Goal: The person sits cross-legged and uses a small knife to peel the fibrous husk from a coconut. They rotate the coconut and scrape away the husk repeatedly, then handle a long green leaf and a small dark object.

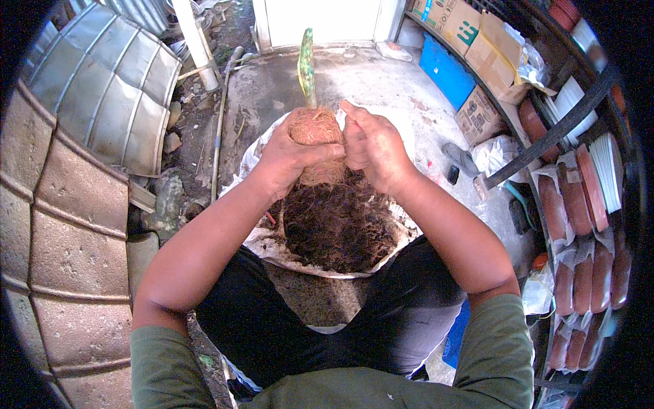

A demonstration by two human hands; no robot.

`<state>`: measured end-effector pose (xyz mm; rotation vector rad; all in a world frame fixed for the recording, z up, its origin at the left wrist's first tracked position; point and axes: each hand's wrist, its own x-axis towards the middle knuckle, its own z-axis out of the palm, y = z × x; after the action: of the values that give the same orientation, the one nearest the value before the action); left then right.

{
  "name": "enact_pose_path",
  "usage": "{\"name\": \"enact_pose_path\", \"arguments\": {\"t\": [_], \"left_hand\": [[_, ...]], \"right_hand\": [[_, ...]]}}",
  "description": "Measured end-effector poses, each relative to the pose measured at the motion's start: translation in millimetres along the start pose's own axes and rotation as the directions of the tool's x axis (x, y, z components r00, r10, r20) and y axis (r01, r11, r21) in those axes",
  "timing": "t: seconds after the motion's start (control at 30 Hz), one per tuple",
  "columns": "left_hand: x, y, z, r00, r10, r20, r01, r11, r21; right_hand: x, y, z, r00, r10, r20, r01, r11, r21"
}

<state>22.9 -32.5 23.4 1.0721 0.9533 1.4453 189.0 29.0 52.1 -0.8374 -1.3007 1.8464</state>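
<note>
My left hand [299, 153] is wrapped around a ball of brown coconut fibre [318, 127], its thumb across the front. From the top of the ball rises a single upright, mottled green and yellow leaf [306, 66]. My right hand [370, 140] is at the ball's right side with its fingers curled; a bit of red shows at them, and I cannot tell whether they pinch a strand. Looser fibre hangs below the left thumb. Under both hands, dark soil [340, 230] lies in an open white sack [278, 255] between the knees.
Corrugated metal sheets [112, 87] and brown roof tiles [76, 250] stand at the left, beside a long pole [220, 128]. On the right are a shelf with cardboard boxes [493, 56], wrapped brown planters [582, 281], a blue crate [444, 69] and a dark slanting bar [552, 128]. A white door [322, 20] is ahead.
</note>
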Motion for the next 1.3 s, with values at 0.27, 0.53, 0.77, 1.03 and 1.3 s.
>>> {"name": "enact_pose_path", "arguments": {"t": [0.27,0.53,0.77,1.03,1.3], "left_hand": [[-2,7,-5,0.992,-0.004,0.128,0.027,0.983,-0.180],[-6,9,-9,0.991,0.020,0.132,0.003,0.985,-0.170],[-2,-2,-21,0.981,-0.191,0.033,0.194,0.958,-0.213],[1,-3,-42,0.941,-0.336,0.046,0.328,0.869,-0.370],[0,-13,-63,0.954,-0.298,-0.020,0.291,0.942,-0.169]], "right_hand": [[13,-2,-24,0.905,0.086,0.416,-0.280,0.857,0.433],[2,-11,-13,0.925,0.095,0.367,-0.179,0.963,0.202],[6,6,-7,0.976,0.076,0.203,-0.071,0.997,-0.033],[17,29,5,0.988,0.150,0.040,-0.138,0.969,-0.205],[53,58,6,0.952,0.252,0.175,-0.190,0.931,-0.311]]}}
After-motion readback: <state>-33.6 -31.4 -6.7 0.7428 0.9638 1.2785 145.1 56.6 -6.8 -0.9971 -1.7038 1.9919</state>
